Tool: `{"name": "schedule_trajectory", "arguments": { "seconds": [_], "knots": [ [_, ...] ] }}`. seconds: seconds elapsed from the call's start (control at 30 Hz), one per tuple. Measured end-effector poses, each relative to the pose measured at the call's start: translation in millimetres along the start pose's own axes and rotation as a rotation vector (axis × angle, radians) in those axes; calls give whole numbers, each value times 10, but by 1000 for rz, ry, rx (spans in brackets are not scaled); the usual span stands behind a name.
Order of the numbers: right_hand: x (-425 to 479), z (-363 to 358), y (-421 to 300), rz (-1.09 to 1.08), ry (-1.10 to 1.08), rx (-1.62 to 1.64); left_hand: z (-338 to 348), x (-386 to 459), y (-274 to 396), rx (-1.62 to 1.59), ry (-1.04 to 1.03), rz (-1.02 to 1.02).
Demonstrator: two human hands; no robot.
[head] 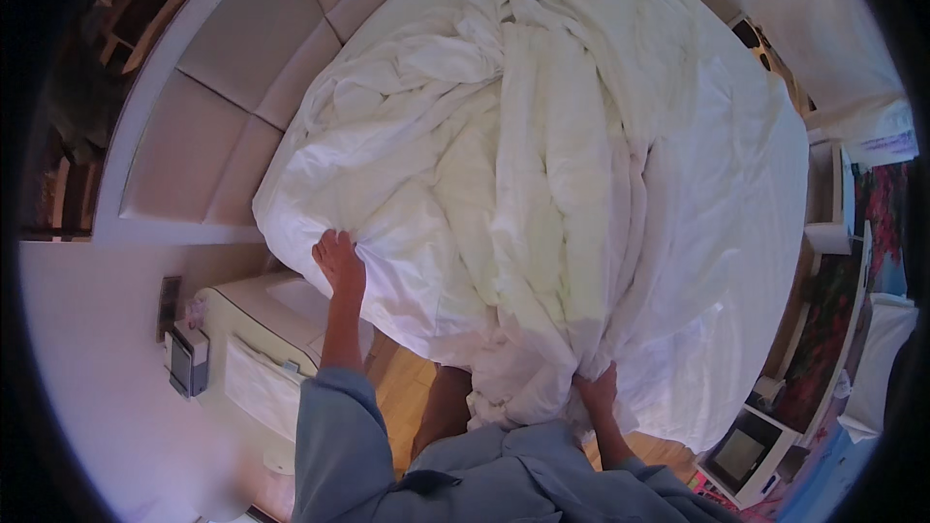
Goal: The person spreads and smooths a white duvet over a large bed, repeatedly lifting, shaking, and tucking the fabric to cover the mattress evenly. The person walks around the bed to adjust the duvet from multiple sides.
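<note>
A large white duvet (pixel 465 181) lies bunched in long folds over the bed before me. Its near end hangs down against my body. With my left hand (pixel 340 260) I grip the white fabric at the left edge, on the headboard side. Lower right, my right hand (pixel 599 394) clutches a gathered fold of the same bedding close to my waist. Smooth white fabric, apparently a sheet (pixel 734 232), covers the right part of the bed. Where duvet cover and inner quilt part cannot be made out.
A padded headboard (pixel 225 87) borders the bed at the left. Below it stands a cream nightstand (pixel 269 327) with a white cloth (pixel 261 385) on it and a small dark-screened device (pixel 187 359) beside. A white-framed appliance (pixel 748 454) stands lower right. Wooden floor (pixel 403 392) shows by my legs.
</note>
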State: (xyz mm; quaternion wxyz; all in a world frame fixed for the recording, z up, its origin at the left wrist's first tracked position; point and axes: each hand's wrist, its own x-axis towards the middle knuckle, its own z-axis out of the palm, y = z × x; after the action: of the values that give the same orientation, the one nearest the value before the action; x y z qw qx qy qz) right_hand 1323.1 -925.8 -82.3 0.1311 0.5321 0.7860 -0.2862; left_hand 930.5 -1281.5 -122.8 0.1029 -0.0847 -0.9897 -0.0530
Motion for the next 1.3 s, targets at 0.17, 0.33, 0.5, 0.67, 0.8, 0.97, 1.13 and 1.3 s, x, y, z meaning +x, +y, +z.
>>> {"name": "schedule_trajectory", "arguments": {
  "seconds": [0.17,0.33,0.5,0.67,0.8,0.97,1.13,1.3],
  "knots": [
    [50,-36,58,-59,0,42,-405,-349,213,-352,-62,-124],
    [40,-250,-22,-160,-50,198,-377,-1080,966,-985,-70,-146],
    [168,-317,280,-310,-2,275,-783,-2184,2083,-1219,-847,-309],
    [-16,-1113,241,-362,-151,644,-1568,-1983,2728,-1562,-1229,-369],
    [-314,-2056,174,-310,-88,800,-2254,-2032,3230,-1658,-1397,-360],
    [-697,-2869,578,-353,67,435,-2665,-2709,3673,-1745,-1485,-112],
    [-706,-2441,1632,-246,459,42,-2283,-3407,3938,-1547,-1736,67],
    [65,-1306,2333,-244,410,-35,-1080,-4090,4164,-949,-1506,499]
  ]
}}
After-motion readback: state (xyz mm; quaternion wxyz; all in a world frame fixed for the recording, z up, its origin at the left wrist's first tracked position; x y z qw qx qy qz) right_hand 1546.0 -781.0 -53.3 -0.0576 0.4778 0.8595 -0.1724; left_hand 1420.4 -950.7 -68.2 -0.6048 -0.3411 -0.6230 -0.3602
